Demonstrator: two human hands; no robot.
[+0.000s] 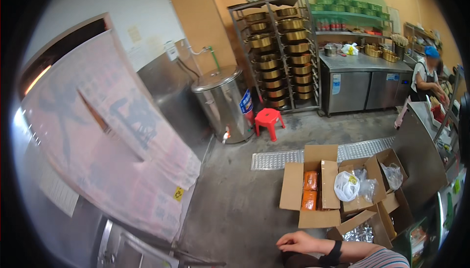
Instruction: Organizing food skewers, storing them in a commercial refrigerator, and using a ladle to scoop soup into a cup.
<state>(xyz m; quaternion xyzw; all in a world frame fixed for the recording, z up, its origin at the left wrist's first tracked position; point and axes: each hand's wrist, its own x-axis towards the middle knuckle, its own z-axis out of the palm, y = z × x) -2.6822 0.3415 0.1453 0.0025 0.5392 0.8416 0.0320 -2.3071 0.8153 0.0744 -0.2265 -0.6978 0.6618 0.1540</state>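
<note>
My right hand [298,242] reaches in from the lower right, wearing a black wristband [332,252] below a striped sleeve [383,258]. Its fingers curl loosely downward over something dark at the bottom edge, and whether the palm holds anything is hidden. My left hand is out of view. Just beyond the right hand stands an open cardboard box [318,219] with orange packets [309,191] inside. Beside it, a white plastic bag [347,186] and clear plastic bags [368,189] lie on another box. A nearer open box [354,221] contains silvery packages [359,234].
A printed cloth curtain [147,179] hangs at left. Against the back stand a steel boiler [224,106], a red stool [269,119], a rack [306,1] of brass-coloured pots and a steel counter [349,91]. A metal drain cover [275,160] crosses the floor. A person [422,73] works at far right.
</note>
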